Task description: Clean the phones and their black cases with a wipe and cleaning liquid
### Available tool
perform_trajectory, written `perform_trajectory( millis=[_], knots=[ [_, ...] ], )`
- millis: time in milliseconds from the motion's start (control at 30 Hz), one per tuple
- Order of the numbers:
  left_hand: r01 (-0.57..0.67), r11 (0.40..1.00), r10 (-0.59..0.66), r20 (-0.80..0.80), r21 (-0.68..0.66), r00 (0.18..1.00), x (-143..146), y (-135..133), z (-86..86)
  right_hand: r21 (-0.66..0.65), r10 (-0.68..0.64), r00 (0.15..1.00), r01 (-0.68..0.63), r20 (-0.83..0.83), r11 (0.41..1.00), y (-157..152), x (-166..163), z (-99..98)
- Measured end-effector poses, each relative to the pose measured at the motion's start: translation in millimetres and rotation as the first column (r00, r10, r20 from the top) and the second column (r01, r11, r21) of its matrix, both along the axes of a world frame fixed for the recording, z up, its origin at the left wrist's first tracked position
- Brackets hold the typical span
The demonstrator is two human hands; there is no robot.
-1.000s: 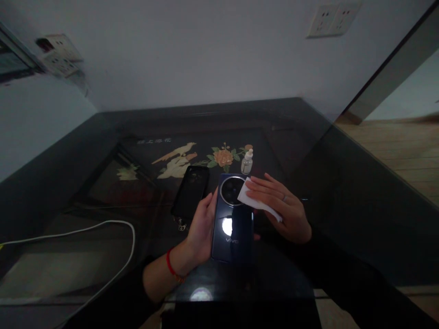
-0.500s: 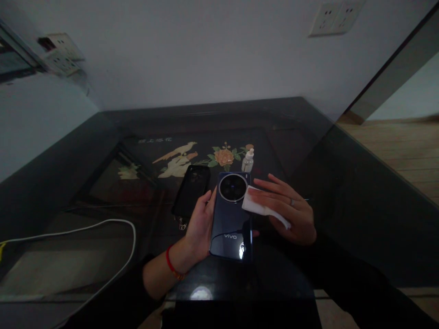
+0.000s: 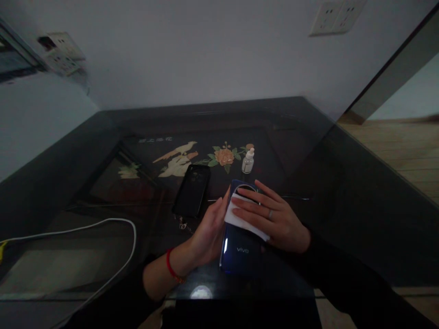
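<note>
A dark blue smartphone is held back side up, with "vivo" printed near its lower end. My left hand grips it along its left edge, and a red cord bracelet circles that wrist. Across the phone's back lies a folded white cloth or tissue. My right hand, wearing a ring, presses the cloth flat against the phone just below and over part of the round camera ring. Left of the phone, a black phone case with a small charm rests on the table.
A small dropper bottle stands beyond the phone on the dark glossy table. A white cable curves over the left side. Wall sockets are at the upper right.
My right hand has moved left with the cloth, from the phone's right edge onto its back, covering part of the camera. The phone has shifted slightly right and nearer to me.
</note>
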State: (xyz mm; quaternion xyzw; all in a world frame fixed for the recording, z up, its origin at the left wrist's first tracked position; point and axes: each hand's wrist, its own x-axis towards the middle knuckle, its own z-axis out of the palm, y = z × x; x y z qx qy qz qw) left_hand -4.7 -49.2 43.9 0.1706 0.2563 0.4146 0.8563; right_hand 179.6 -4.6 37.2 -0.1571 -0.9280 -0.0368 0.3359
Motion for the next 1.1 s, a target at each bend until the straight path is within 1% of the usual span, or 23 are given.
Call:
perform_trajectory(
  millis=[100,167,233,333,367,400,500,533,567,700,733,767,900,1000,1100],
  knots=[
    [0.085,0.996,-0.085,-0.014,0.034,0.996,-0.1,-4.0,-1.3,-0.057,-0.111,0.992,0.108,-0.051,0.992,1.5,-0.3,-1.6],
    [0.123,0.991,-0.123,-0.018,0.050,0.992,0.1,-4.4,-2.2,-0.100,-0.137,0.987,0.128,-0.084,0.987,2.4,0.0,-2.7],
    [0.134,0.990,-0.133,-0.021,0.048,0.991,0.2,-3.2,-3.0,-0.097,-0.075,0.994,0.067,-0.083,0.993,2.3,0.0,-2.4],
    [0.113,0.993,-0.112,-0.039,0.026,0.993,-0.2,-0.8,-3.5,-0.044,0.079,0.996,-0.081,-0.050,0.996,1.7,0.2,-0.9],
    [0.103,0.994,-0.102,-0.045,0.029,0.994,-0.5,-0.5,-3.6,-0.037,0.091,0.995,-0.092,-0.049,0.995,1.7,0.5,-0.7],
    [0.098,0.994,-0.096,-0.048,0.037,0.994,-0.9,-0.4,-3.6,-0.040,0.073,0.996,-0.075,-0.055,0.996,2.1,1.2,-0.9],
    [0.097,0.993,-0.094,-0.042,0.069,0.995,-1.7,-1.6,-4.1,-0.093,-0.069,0.993,0.060,-0.100,0.994,4.0,3.6,-3.0],
    [0.096,0.993,-0.093,-0.038,0.073,0.995,-1.8,-2.0,-4.3,-0.108,-0.093,0.990,0.081,-0.111,0.991,4.5,4.1,-3.7],
    [0.097,0.993,-0.095,-0.032,0.072,0.995,-1.6,-2.3,-4.4,-0.114,-0.088,0.990,0.075,-0.112,0.991,4.8,4.3,-4.1],
    [0.116,0.992,-0.115,-0.015,0.049,0.993,0.2,-2.1,-3.8,-0.076,0.059,0.996,-0.065,-0.071,0.995,3.8,2.6,-3.2],
    [0.111,0.993,-0.110,-0.021,0.049,0.994,0.5,-2.1,-3.5,-0.075,0.060,0.996,-0.065,-0.071,0.995,3.6,2.3,-3.0],
    [0.104,0.993,-0.103,-0.031,0.051,0.994,0.6,-2.1,-3.2,-0.082,0.037,0.996,-0.044,-0.081,0.996,3.5,2.5,-3.1],
    [0.094,0.992,-0.087,-0.078,0.087,0.993,-1.7,-3.2,-2.9,-0.149,-0.132,0.978,0.108,-0.159,0.983,4.6,5.8,-6.3],
    [0.083,0.990,-0.073,-0.085,0.113,0.994,-4.1,-3.5,-2.7,-0.187,-0.202,0.957,0.163,-0.208,0.969,4.7,7.7,-8.4],
    [0.058,0.992,-0.052,-0.061,0.111,0.997,-5.7,-2.8,-2.5,-0.206,-0.257,0.933,0.208,-0.253,0.956,3.0,7.6,-7.7]
  ],
)
